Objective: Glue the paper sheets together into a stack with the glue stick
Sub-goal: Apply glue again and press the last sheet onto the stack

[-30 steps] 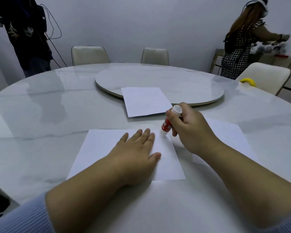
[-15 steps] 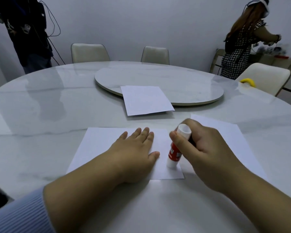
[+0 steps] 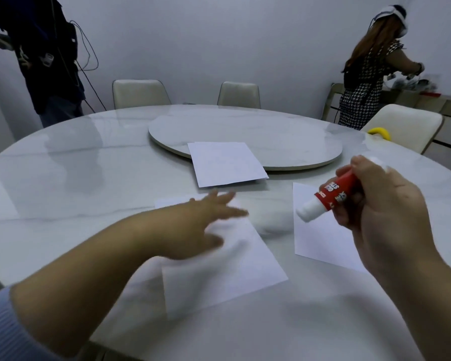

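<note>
- Right hand (image 3: 383, 217) is up at three o'clock, fingers wrapped tight around the glue stick (image 3: 328, 198), white tip pointing down-left and clear of any paper.
- Left hand (image 3: 193, 225) is spread flat and loose, gripping nothing, blurred as it sweeps over the near sheet (image 3: 219, 269) on the bench (image 3: 63, 178).
- Three sheets in play: the near sheet at six o'clock, a right sheet (image 3: 320, 238) under the glue hand, and a far sheet (image 3: 225, 162) at twelve, its far edge lapping onto the turntable (image 3: 297, 142).
- The relation that counts: the right sheet lies just past the near sheet at three o'clock, long axis running away from the person, and the right hand is closer (though it is busy with the stick).
- My read: the free left hand has to cross over for the next sheet.
- Against half a second ago: the stick was pressed to the near sheet's right corner with the left palm pinning the paper; now the stick has lifted away and the palm has come off.
</note>
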Demonstrator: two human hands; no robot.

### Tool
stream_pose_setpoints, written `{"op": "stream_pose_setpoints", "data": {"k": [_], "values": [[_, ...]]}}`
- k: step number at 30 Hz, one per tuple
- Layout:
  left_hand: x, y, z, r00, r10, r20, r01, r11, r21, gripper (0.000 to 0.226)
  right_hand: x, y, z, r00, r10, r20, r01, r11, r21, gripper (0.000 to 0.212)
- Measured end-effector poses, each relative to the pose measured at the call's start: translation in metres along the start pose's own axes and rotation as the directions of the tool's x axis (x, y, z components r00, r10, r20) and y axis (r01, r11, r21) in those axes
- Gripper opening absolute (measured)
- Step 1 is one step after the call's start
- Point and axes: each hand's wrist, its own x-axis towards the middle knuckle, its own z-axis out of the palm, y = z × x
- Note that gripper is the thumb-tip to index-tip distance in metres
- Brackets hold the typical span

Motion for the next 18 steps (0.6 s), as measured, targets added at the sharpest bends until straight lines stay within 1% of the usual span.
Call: {"op": "stream_pose_setpoints", "data": {"k": [1,2,3,4,5,7,9,11,14,18], "values": [[0.006,-0.002,0.004,0.988,-0.073,-0.138,0.067,0.997,-0.05,0.053,0.003,0.001,0.004,1.0,-0.02,0.007,0.02,1.0,-0.01,0.022],[0.013,-0.003,0.01,0.959,-0.165,-0.23,0.149,0.985,-0.085,0.05,0.008,0.004,0.011,0.999,-0.047,0.021,0.047,0.999,-0.023,0.022],[0.02,-0.004,0.015,0.932,-0.247,-0.265,0.23,0.969,-0.094,0.052,0.012,0.006,0.019,0.995,-0.082,0.048,0.085,0.995,-0.049,0.022],[0.027,-0.003,0.021,0.921,-0.296,-0.255,0.29,0.955,-0.062,0.055,0.017,0.011,0.027,0.988,-0.124,0.093,0.133,0.986,-0.097,0.021],[0.032,-0.004,0.026,0.928,-0.304,-0.217,0.312,0.95,0.004,0.059,0.022,0.016,0.036,0.976,-0.156,0.15,0.179,0.972,-0.152,0.02],[0.035,-0.006,0.034,0.959,-0.26,-0.109,0.271,0.957,0.102,0.064,0.031,0.028,0.053,0.953,-0.159,0.257,0.224,0.943,-0.246,0.017],[0.032,-0.007,0.037,0.977,-0.211,-0.031,0.213,0.97,0.119,0.065,0.038,0.04,0.064,0.938,-0.116,0.327,0.232,0.911,-0.341,0.017],[0.026,-0.005,0.038,0.984,-0.175,-0.022,0.176,0.976,0.127,0.064,0.043,0.05,0.068,0.926,-0.081,0.369,0.251,0.862,-0.44,0.02],[0.024,-0.005,0.039,0.984,-0.173,-0.033,0.176,0.975,0.135,0.063,0.048,0.064,0.069,0.914,-0.052,0.403,0.28,0.799,-0.532,0.023],[0.025,-0.004,0.036,0.984,-0.179,-0.01,0.179,0.974,0.136,0.063,0.048,0.069,0.068,0.9,-0.02,0.435,0.293,0.766,-0.572,0.024]]}}
